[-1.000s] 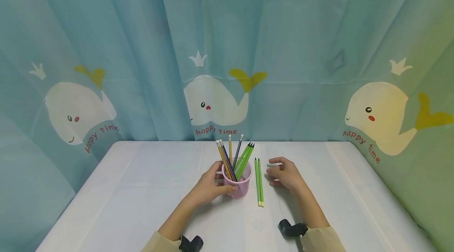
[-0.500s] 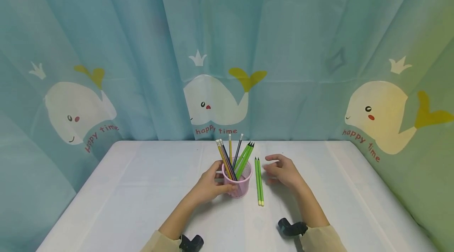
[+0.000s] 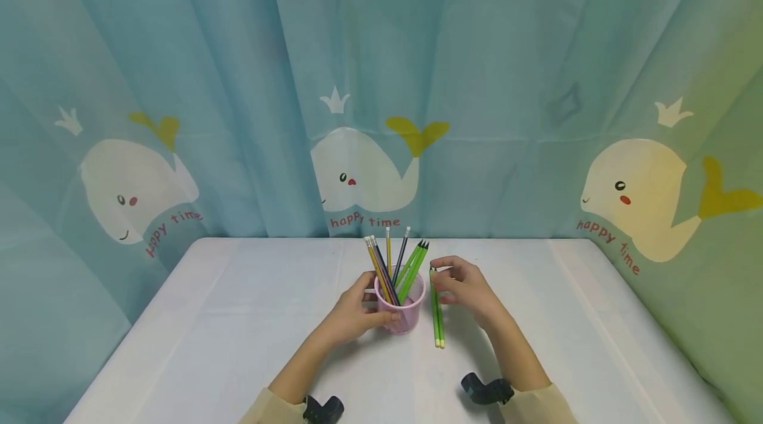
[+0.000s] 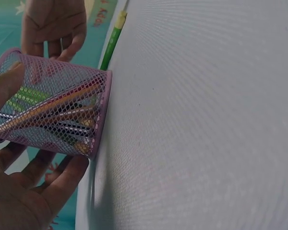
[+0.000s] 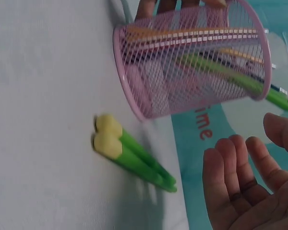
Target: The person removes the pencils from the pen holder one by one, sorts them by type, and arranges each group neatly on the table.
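Observation:
A pink mesh pencil cup (image 3: 406,322) stands on the white table, holding several pencils with yellow, dark and green barrels. My left hand (image 3: 350,313) grips it from the left, thumb on the near side and fingers around the far side. To the right of the cup, two green pencils (image 3: 438,331) lie side by side, black points away from me and pale yellow ends toward me. Over their far ends is my right hand (image 3: 467,288), fingers loosely bent and nothing in its grasp. In the right wrist view its fingers (image 5: 224,167) appear apart from the pencils.
The white table (image 3: 238,344) reaches back to a blue-green curtain (image 3: 507,79) printed with whales. A black wrist camera (image 3: 485,389) sits on my right wrist, and another black camera (image 3: 324,409) on my left.
My right hand has moved left, from beside the two green pencils to over their far ends. My left hand keeps its hold on the cup, which stays in place.

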Demonstrator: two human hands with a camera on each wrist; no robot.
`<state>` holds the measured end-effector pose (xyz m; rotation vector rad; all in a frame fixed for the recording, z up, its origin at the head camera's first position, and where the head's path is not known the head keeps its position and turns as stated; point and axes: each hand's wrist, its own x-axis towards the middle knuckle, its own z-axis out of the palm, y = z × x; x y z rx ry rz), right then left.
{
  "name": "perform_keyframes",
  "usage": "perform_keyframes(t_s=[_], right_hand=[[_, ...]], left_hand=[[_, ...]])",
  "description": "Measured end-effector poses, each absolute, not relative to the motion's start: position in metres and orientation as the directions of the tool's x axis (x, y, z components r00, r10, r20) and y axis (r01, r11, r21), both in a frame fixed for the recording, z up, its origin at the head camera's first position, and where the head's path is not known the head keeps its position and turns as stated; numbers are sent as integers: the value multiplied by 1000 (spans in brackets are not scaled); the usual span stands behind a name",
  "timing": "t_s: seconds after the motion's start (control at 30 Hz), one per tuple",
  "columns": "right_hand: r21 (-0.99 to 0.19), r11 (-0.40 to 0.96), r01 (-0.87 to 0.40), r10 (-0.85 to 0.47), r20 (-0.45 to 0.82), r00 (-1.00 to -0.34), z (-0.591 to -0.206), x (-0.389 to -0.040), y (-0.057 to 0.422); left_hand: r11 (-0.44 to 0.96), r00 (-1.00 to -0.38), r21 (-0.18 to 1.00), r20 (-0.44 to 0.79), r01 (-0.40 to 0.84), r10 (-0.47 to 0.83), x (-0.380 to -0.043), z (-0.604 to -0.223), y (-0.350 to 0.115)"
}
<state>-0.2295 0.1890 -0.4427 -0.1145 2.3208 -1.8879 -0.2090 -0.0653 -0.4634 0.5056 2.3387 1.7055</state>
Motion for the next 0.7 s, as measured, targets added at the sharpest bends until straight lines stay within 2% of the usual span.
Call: perform_keyframes(t_s=[0.37,0.7], right_hand=[[-977,205,-50,-203,7,-979,-442,-224,178],[-971,229,-71,-218,21,-976,-442,-224,174]], left_hand=[[290,-923,943,43,164,383,-210,-465,-65],[296,-921,938,57,182,386,-211,-468,-65]])
